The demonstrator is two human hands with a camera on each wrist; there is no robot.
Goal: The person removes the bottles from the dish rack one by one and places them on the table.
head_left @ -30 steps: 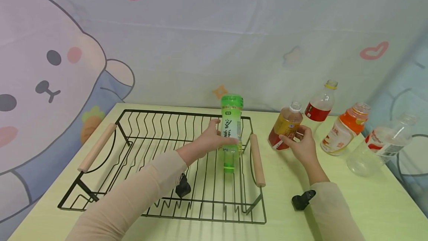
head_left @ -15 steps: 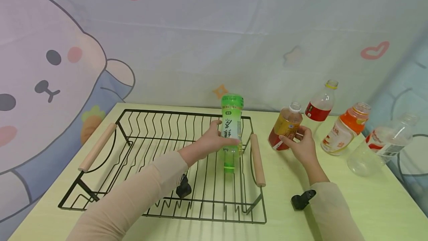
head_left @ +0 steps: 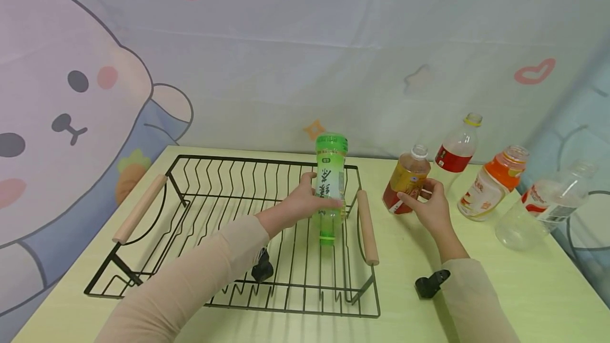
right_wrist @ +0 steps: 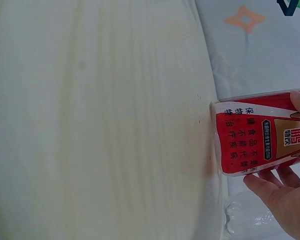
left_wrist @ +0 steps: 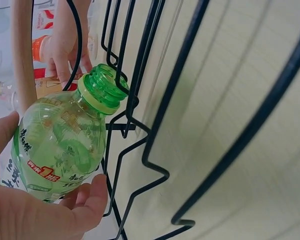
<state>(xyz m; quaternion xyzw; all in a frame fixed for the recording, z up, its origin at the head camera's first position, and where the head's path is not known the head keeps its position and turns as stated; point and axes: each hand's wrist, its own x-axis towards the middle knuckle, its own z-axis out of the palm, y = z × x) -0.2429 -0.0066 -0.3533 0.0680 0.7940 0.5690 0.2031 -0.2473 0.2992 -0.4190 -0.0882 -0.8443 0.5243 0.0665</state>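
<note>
A green tea bottle [head_left: 330, 173] stands upside down at the right end of the black wire dish rack [head_left: 229, 196]. My left hand [head_left: 305, 200] grips it around the label. In the left wrist view its open, capless neck [left_wrist: 102, 87] is down among the rack wires. To the right of the rack, my right hand [head_left: 431, 208] holds a red and gold drink bottle [head_left: 405, 181] between thumb and fingers. That bottle is upright and uncapped, its base at the tabletop in the right wrist view.
Behind and right of my right hand stand a red-label clear bottle [head_left: 455, 155], an orange and white bottle [head_left: 491, 184] and a large clear bottle [head_left: 538, 210]. The rack's wooden handles [head_left: 367, 226] rise at both ends. A printed curtain [head_left: 286, 68] hangs behind the pale green table [head_left: 405, 263].
</note>
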